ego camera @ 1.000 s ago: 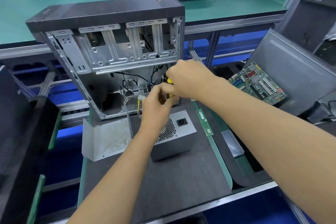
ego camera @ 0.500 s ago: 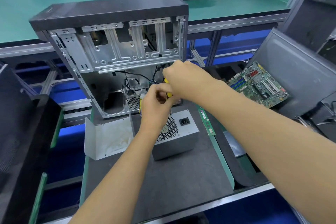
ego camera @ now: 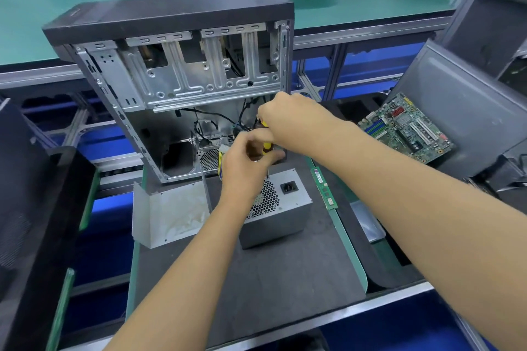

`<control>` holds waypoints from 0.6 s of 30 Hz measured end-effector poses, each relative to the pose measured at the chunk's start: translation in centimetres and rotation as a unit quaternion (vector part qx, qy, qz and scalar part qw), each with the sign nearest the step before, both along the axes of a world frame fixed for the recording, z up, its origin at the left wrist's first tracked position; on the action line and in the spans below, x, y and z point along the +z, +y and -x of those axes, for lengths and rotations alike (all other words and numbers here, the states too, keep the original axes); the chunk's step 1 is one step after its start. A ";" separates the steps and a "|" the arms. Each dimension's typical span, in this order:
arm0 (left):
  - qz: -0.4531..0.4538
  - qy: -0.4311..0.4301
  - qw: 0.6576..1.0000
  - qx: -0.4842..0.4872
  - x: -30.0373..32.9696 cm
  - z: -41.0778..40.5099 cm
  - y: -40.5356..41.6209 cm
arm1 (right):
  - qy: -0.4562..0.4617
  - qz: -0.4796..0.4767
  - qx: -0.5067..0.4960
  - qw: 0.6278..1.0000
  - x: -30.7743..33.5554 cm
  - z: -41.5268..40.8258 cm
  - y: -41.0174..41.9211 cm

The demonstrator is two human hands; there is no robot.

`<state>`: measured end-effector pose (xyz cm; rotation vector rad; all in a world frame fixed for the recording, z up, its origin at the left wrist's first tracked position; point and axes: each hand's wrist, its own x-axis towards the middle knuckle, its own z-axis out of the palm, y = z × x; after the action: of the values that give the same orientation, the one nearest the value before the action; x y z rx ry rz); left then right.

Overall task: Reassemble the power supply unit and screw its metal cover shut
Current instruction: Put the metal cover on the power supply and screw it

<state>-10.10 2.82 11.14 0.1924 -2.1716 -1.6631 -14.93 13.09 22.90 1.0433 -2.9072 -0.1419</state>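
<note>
Power supply unit (ego camera: 273, 208) sits on the dark mat of the work surface (ego camera: 285, 279), directly in front of the open computer case (ego camera: 171, 71), with its honeycomb grille and mains socket facing up. A loose bent metal panel (ego camera: 168, 214), seemingly the cover, lies beside it to the left, touching the mat and not yet fitted. Both hands meet above the rear edge of the unit: the right hand (ego camera: 293, 120) has its fingers curled round the top of a yellow-handled screwdriver (ego camera: 266, 145), and the left hand (ego camera: 245, 162) pinches the lower handle, apparently steadying it. The tip and any screw are hidden behind the left hand, so engagement cannot be confirmed. Judgement: the step in hand is driving or seating a screw at the unit's top edge. To do it well, the shaft should stand square to the panel, downward pressure should come from the right palm, and the left fingers should only guide. The yellow wire bundle (ego camera: 221, 159) lies close to the working point and risks being trapped. A memory stick (ego camera: 323, 188) and a motherboard (ego camera: 407, 128) lie to the right, well apart.
</note>
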 end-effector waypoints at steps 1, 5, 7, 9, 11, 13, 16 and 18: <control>0.006 0.008 1.000 0.003 -0.2 -0.1 0.0 | 0.017 0.000 -0.005 1.000 0.0 0.0 0.0; 0.040 0.019 0.999 -0.025 -0.5 -0.5 -0.3 | -0.101 0.040 0.028 0.994 0.2 0.1 0.4; 0.045 0.002 0.998 -0.039 -0.6 -0.7 -0.6 | -0.143 0.061 0.049 0.987 0.3 0.1 0.4; 0.056 0.000 0.996 -0.065 -0.8 -0.6 -1.0 | -0.108 0.052 0.045 0.992 0.1 0.4 0.4; 0.048 -0.004 0.996 -0.077 -0.7 -0.4 -0.9 | -0.066 0.036 0.031 0.997 -0.2 0.7 0.3; 0.011 -0.023 0.999 -0.047 -0.5 -0.1 -0.3 | -0.043 0.032 0.011 0.999 -0.2 1.0 0.3; 0.000 -0.021 0.999 0.034 -0.8 0.3 0.5 | -0.011 0.015 -0.016 1.000 -0.2 1.1 0.2; 0.021 -0.004 0.999 0.042 -1.1 0.3 0.6 | 0.025 0.000 -0.017 1.000 -0.4 1.0 0.0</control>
<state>-10.37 3.41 10.08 0.2751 -2.1724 -1.5718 -15.94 13.12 22.53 0.9749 -2.8820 -0.1653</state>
